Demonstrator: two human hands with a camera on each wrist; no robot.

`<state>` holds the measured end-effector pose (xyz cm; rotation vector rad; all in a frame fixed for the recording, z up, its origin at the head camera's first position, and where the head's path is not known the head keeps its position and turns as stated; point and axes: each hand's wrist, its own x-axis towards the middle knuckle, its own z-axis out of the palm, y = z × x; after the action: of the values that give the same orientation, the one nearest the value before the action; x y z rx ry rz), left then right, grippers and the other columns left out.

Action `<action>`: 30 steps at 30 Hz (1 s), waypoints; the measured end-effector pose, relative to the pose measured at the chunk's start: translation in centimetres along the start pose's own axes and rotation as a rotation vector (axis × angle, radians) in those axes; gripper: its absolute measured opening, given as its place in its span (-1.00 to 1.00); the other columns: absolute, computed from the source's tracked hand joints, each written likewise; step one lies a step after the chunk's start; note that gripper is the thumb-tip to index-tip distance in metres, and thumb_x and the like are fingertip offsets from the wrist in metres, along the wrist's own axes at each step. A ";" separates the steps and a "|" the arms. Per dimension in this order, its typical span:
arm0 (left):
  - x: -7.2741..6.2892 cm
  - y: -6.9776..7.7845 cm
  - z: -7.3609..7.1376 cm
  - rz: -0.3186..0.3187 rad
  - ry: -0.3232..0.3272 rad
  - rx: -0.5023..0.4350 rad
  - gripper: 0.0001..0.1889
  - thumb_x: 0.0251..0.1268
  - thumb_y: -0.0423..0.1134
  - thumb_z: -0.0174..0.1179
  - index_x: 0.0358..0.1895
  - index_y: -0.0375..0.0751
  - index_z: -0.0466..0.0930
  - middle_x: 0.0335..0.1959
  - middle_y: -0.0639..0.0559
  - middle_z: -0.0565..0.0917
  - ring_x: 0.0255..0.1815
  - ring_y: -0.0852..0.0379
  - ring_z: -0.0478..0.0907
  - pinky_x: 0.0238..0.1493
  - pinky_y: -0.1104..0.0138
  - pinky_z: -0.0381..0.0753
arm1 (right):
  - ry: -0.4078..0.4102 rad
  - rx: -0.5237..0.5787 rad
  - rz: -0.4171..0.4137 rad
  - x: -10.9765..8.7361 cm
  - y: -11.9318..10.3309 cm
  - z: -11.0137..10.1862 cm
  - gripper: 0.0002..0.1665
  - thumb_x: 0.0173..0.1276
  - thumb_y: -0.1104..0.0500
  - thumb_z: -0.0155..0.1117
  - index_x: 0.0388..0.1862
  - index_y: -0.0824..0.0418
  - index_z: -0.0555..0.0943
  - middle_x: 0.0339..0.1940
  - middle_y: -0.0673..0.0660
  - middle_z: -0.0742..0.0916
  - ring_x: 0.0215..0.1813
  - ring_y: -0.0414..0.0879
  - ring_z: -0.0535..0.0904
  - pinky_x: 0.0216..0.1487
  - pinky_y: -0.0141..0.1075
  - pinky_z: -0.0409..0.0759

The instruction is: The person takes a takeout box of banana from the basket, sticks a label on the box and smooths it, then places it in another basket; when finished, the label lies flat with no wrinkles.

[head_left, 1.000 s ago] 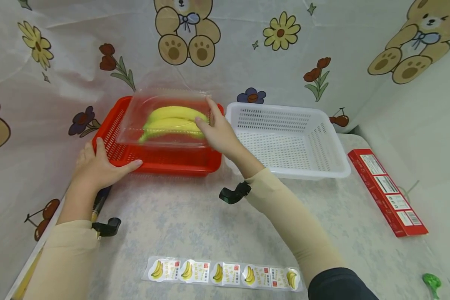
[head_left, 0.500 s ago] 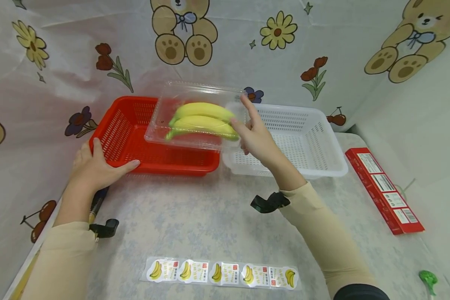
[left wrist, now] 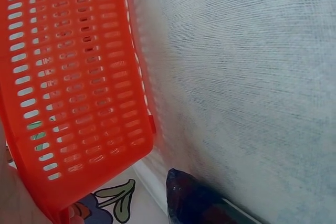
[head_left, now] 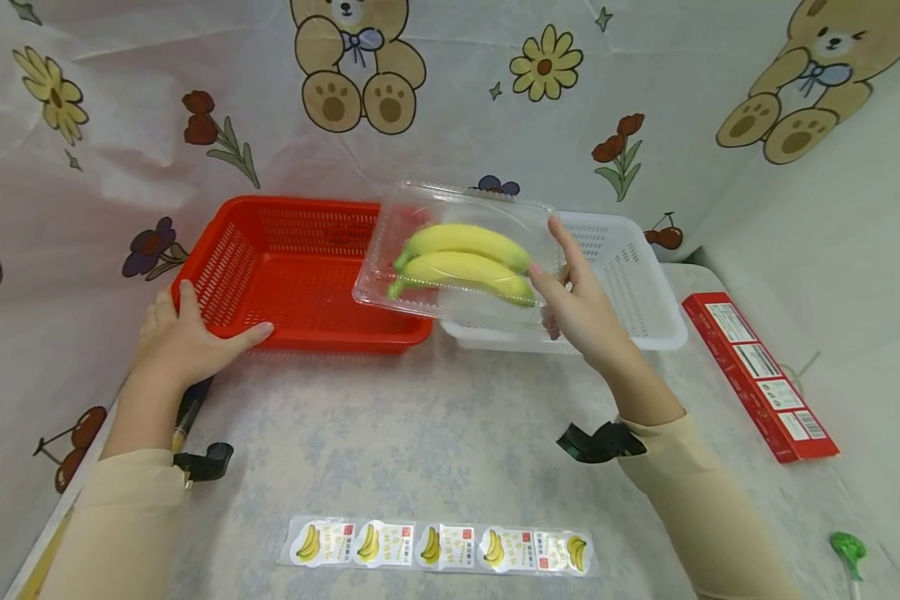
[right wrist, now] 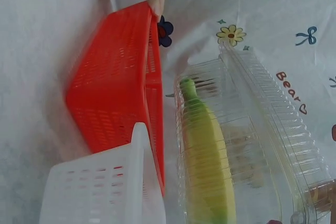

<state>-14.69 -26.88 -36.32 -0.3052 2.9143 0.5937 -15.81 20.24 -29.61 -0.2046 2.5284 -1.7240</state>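
Observation:
My right hand (head_left: 583, 304) grips the right end of a clear plastic clamshell box (head_left: 378, 275), index finger and thumb along its top. Inside the box lie two yellow bananas (head_left: 465, 242) with greenish ends. The box is held above the gap between a red basket (head_left: 300, 342) and a white basket (head_left: 637, 275), overlapping both. My left hand (head_left: 180, 346) holds the front left corner of the red basket, thumb on the front rim. In the right wrist view the closed box (right wrist: 252, 129) is seen from the side, higher than both baskets.
A strip of banana stickers (head_left: 438, 547) lies near the front of the table. On the right are a red box (head_left: 761, 375) with white labels and a small green broccoli-shaped thing (head_left: 847, 550). A dark-tipped brush-like object (head_left: 190, 406) lies beneath my left wrist.
My right hand has carried the boxed bananas rightward, from over the red basket to partly over the white one. My left hand has stayed on the red basket's corner.

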 end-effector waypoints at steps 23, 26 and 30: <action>-4.5 6.4 0.3 0.248 0.455 -0.135 -0.24 0.36 0.18 0.05 0.55 -0.04 0.16 0.34 -0.37 0.34 0.33 -0.39 0.20 0.12 -0.37 0.23 | 0.030 -0.011 -0.023 -6.7 1.8 -2.4 -0.20 0.56 -0.03 0.05 0.61 -0.35 -0.07 -0.26 0.15 0.32 -0.60 -0.08 0.41 -0.61 -0.26 0.50; -6.7 9.5 0.3 0.342 0.437 -0.210 -0.25 0.35 0.17 0.09 0.54 0.00 0.17 0.01 -0.29 0.56 0.01 -0.26 0.42 -0.14 -0.19 0.47 | 0.041 -0.013 -0.028 -7.4 2.0 -2.3 -0.21 0.56 -0.02 0.06 0.61 -0.33 -0.06 -0.26 0.16 0.33 -0.60 -0.08 0.42 -0.62 -0.26 0.50; -9.0 12.7 0.8 0.434 0.263 -0.230 -0.13 0.33 0.31 0.07 0.61 0.22 -0.09 -0.39 -0.08 0.54 -0.42 -0.01 0.43 -0.51 0.18 0.48 | 0.047 -0.022 -0.028 -8.4 2.3 -2.1 -0.22 0.56 -0.01 0.06 0.61 -0.32 -0.04 -0.28 0.17 0.34 -0.59 -0.09 0.42 -0.63 -0.27 0.49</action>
<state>-8.78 -13.56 -30.69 0.2560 3.1860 1.0257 -7.91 24.31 -31.06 -0.2043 2.5902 -1.7320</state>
